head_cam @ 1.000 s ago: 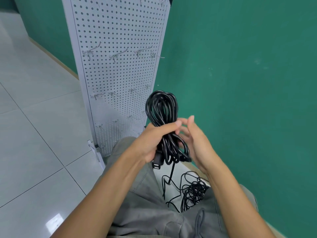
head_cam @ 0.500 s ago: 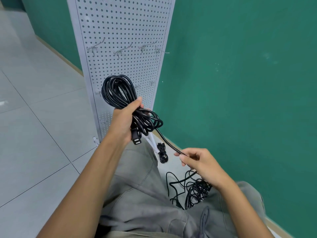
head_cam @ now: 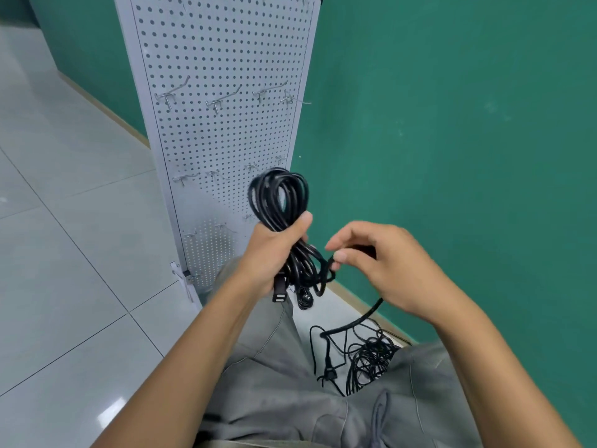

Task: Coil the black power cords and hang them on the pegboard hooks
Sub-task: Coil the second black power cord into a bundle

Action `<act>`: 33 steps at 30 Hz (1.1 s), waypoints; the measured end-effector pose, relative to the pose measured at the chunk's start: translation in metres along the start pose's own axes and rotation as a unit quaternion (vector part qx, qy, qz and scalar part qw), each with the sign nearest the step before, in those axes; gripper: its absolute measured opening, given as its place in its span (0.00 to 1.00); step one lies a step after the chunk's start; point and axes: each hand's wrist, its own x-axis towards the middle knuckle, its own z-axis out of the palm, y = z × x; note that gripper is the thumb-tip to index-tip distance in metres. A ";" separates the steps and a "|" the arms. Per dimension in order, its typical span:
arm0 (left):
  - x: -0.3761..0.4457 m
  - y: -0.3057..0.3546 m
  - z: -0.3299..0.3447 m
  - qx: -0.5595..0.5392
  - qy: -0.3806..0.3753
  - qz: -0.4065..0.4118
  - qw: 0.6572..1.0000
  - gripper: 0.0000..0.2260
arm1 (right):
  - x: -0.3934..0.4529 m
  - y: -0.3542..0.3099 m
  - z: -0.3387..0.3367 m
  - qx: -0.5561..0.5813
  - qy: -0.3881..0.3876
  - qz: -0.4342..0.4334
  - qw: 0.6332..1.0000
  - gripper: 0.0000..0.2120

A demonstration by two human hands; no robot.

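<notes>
The coiled black power cord (head_cam: 280, 202) is a bundle of smooth, glossy rubber loops, an elongated oval whose long axis runs nearly upright, leaning slightly left at the top. The left hand (head_cam: 274, 253) grips it round the middle, fingers and thumb curled tight about the strands, in front of the lower part of the pegboard (head_cam: 223, 59). Below the fist a blocky rectangular connector (head_cam: 279, 291) points down, beside a rounder plug (head_cam: 304, 299). The right hand (head_cam: 384, 270) pinches the loose tail of the same cord between thumb and fingertips just right of the bundle; that tail arcs down and left toward the floor. The pegboard is a matte white metal sheet with a regular grid of round holes, standing upright against the green painted wall (head_cam: 452, 124). Thin bent-wire hooks (head_cam: 223, 98) jut from it in rows. A tangle of thinner black cords (head_cam: 368, 360) lies on the glossy pale tile floor (head_cam: 64, 253) between grey fabric trouser legs (head_cam: 274, 383).
</notes>
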 end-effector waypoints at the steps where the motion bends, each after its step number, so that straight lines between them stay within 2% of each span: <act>1: -0.004 0.001 0.005 0.009 -0.023 0.002 1.000 0.13 | 0.003 0.000 -0.002 0.014 0.031 0.007 0.999 0.06; 4: -0.011 0.001 0.017 0.023 -0.063 -0.007 0.998 0.15 | 0.010 0.003 -0.005 0.042 0.110 0.044 0.992 0.14; 7: -0.017 0.002 0.025 0.027 -0.097 -0.020 0.995 0.22 | 0.011 0.007 -0.007 0.017 0.155 0.066 0.986 0.20; 10: -0.024 0.005 0.027 0.016 -0.145 -0.039 0.989 0.22 | 0.010 0.009 -0.005 0.041 0.164 0.077 0.983 0.21; 14: -0.023 0.004 0.021 -0.024 -0.205 -0.081 0.975 0.28 | 0.011 0.017 -0.003 0.164 0.132 0.082 0.974 0.16; 18: -0.027 0.010 0.025 -0.039 -0.199 -0.086 0.975 0.07 | 0.010 0.024 -0.007 0.199 0.067 0.062 0.976 0.07; 20: -0.028 0.011 0.028 -0.045 -0.185 -0.093 0.977 0.07 | 0.008 0.025 -0.012 0.205 0.083 0.075 0.972 0.10; 23: -0.028 0.012 0.031 0.010 -0.192 -0.062 0.979 0.08 | 0.009 0.020 -0.024 0.177 0.050 0.103 0.978 0.29; 24: -0.030 0.012 0.033 0.037 -0.202 -0.044 0.978 0.08 | 0.010 0.016 -0.025 0.167 0.029 0.107 0.980 0.32; 26: -0.033 0.013 0.039 0.082 -0.220 -0.022 0.972 0.07 | 0.014 0.011 -0.024 0.135 0.023 0.106 0.985 0.32; 30: -0.037 0.012 0.044 0.086 -0.242 -0.036 0.966 0.07 | 0.019 0.011 -0.031 0.080 0.033 0.100 0.991 0.40; 31: -0.037 0.012 0.043 0.081 -0.239 -0.041 0.967 0.06 | 0.018 0.011 -0.034 0.080 0.024 0.094 0.992 0.38; 33: -0.037 0.013 0.042 0.086 -0.240 -0.043 0.966 0.06 | 0.013 0.011 -0.042 0.100 0.005 0.081 0.992 0.29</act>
